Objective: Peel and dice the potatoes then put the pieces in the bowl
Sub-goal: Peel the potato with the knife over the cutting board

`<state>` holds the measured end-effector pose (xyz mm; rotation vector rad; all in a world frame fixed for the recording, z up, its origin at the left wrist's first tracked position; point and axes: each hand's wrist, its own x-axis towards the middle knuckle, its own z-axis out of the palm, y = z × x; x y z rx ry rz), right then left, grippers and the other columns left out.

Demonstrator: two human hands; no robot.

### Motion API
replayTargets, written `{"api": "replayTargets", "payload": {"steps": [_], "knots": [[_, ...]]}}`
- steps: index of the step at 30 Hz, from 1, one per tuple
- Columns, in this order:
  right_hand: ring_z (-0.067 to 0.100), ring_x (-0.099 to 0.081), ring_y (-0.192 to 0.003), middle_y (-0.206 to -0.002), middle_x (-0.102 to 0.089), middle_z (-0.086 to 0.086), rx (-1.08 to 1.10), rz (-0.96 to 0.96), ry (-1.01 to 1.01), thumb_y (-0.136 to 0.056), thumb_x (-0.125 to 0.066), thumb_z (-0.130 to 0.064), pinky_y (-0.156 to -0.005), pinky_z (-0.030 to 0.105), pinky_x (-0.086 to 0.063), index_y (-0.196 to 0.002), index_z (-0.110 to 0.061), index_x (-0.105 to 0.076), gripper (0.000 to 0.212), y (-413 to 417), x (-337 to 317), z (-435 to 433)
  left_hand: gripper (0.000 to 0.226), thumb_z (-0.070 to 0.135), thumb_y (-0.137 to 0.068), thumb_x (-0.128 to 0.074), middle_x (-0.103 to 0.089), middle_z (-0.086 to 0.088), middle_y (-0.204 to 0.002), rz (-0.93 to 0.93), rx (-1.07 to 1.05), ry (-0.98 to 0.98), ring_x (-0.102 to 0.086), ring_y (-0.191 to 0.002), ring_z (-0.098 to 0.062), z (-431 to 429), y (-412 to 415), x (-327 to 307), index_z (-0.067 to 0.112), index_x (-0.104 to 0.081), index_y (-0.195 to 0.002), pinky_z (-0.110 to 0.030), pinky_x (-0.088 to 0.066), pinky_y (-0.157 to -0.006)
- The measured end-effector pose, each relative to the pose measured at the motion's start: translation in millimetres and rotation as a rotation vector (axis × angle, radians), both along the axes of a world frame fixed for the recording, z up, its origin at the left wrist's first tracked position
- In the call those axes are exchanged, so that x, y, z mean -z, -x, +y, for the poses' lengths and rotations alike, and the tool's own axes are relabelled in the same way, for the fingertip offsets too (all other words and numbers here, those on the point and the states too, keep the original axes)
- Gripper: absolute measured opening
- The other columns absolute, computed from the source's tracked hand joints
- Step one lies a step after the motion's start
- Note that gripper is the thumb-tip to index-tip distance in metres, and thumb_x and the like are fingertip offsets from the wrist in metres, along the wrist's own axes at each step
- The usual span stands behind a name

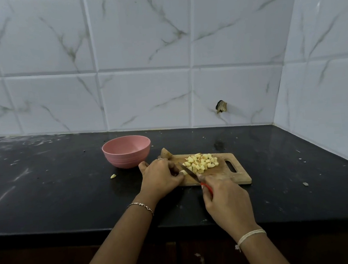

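A wooden cutting board [233, 176] lies on the black counter. On it is a pile of diced potato pieces [202, 163]. My left hand [161, 176] pinches a small piece of potato [183, 172] at the board's left side. A red-handled knife [190, 172] is gripped by my right hand [225, 201], and its blade rests on that piece. Behind my left hand, at the board's far left corner, lies an unpeeled potato [166, 153]. A pink bowl [126, 151] stands left of the board, and no pieces show inside it.
One loose potato bit [113, 176] lies on the black counter [58, 194] left of my hand. Small scraps dot the counter at the right. A tiled wall runs behind and along the right side. The counter's front edge is just below my wrists.
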<state>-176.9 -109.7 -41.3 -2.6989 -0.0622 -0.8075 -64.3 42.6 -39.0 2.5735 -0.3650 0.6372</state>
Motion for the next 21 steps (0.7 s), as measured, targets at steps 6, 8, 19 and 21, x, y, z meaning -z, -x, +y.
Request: {"api": "replayTargets", "payload": {"steps": [6, 8, 19, 21], "knots": [[0.006, -0.06, -0.091, -0.102, -0.066, -0.01, -0.006, 0.029, 0.097, -0.102, -0.042, -0.033, -0.072, 0.021, -0.044, -0.135, -0.035, -0.05, 0.034, -1.8, -5.5, 5.7, 0.02, 0.047, -0.082, -0.063, -0.068, 0.015, -0.077, -0.01, 0.014, 0.006, -0.057, -0.096, -0.004, -0.2, -1.6, 1.1, 0.03, -0.07, -0.073, -0.036, -0.018, -0.085], [0.011, -0.061, -0.091, -0.101, -0.066, -0.007, -0.013, 0.057, 0.16, -0.101, -0.045, -0.027, -0.072, 0.024, -0.045, -0.132, -0.03, -0.053, 0.033, -5.2, -8.9, 9.7, 0.022, 0.049, -0.082, -0.063, -0.069, 0.017, -0.078, -0.014, 0.013, 0.002, -0.057, -0.096, -0.002, -0.2, -3.2, 2.1, 0.03, -0.073, -0.076, -0.036, -0.018, -0.084], [0.008, -0.059, -0.082, -0.096, -0.063, -0.009, 0.057, 0.037, 0.097, -0.102, -0.043, -0.029, -0.07, 0.024, -0.05, -0.143, -0.034, -0.039, 0.041, -2.6, -2.6, 12.8, 0.028, 0.057, -0.085, -0.06, -0.069, 0.017, -0.09, -0.013, -0.026, -0.027, -0.055, -0.106, -0.004, 1.0, -4.0, 2.3, 0.035, -0.075, -0.093, -0.039, -0.022, -0.086], [0.006, -0.059, -0.084, -0.098, -0.063, -0.01, 0.039, 0.014, 0.075, -0.103, -0.04, -0.032, -0.071, 0.022, -0.048, -0.144, -0.037, -0.039, 0.041, -1.0, -1.3, 11.8, 0.027, 0.056, -0.082, -0.06, -0.068, 0.017, -0.085, -0.024, -0.034, -0.014, -0.055, -0.102, -0.004, 1.8, -3.4, 2.3, 0.034, -0.075, -0.088, -0.037, -0.02, -0.081]]}}
